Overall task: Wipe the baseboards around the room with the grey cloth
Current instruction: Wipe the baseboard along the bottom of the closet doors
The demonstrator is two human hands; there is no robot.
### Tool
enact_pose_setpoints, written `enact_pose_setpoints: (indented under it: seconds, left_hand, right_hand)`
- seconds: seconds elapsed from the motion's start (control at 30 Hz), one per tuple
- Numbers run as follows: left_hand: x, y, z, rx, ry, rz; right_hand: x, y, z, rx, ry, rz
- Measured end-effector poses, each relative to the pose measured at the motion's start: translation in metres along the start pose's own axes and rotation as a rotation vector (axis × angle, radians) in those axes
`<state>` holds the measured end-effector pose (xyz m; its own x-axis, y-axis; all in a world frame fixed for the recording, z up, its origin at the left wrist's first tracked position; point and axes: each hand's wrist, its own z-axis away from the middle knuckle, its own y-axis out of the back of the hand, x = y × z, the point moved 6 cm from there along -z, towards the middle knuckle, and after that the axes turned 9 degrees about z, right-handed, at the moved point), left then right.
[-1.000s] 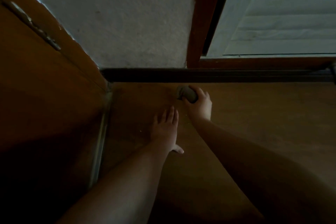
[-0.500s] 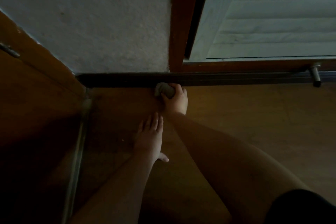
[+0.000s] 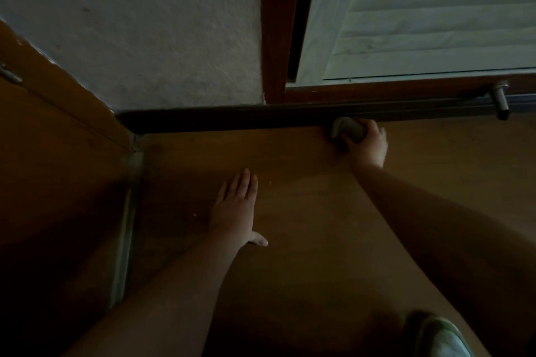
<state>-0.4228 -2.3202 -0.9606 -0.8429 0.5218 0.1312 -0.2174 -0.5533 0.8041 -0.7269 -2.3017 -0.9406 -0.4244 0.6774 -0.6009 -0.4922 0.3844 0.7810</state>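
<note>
Nearest, the left hand [image 3: 235, 209] is laid flat, fingers spread, on the wooden floor [image 3: 304, 240]. Farther, the grey cloth [image 3: 346, 130] is held bunched in the right hand [image 3: 367, 143] against the dark baseboard [image 3: 217, 120]. The doorstop [image 3: 501, 101], farther along the baseboard, could be struck.

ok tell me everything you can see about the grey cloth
The grey cloth is bunched into a small soft wad, with a paler folded edge on its left side. The right hand grips it from the right, fingers curled round it. It is pressed against the dark baseboard, just above the wooden floor, below the door frame.
</note>
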Motion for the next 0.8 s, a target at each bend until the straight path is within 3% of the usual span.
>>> enact_pose_setpoints:
  seconds: [0.23,0.5,0.8]
  left_hand:
    - [0.004,0.004,0.0,-0.019,0.014,0.023]
    - [0.001,0.005,0.004,0.018,-0.025,0.029]
    - [0.003,0.004,0.002,0.01,-0.001,-0.004]
  right_hand:
    - [0.037,0.05,-0.012,0.116,-0.22,-0.056]
    - [-0.034,-0.02,0.059,-0.097,0.103,-0.05]
    - [-0.121,-0.091,0.097,-0.197,0.259,-0.212]
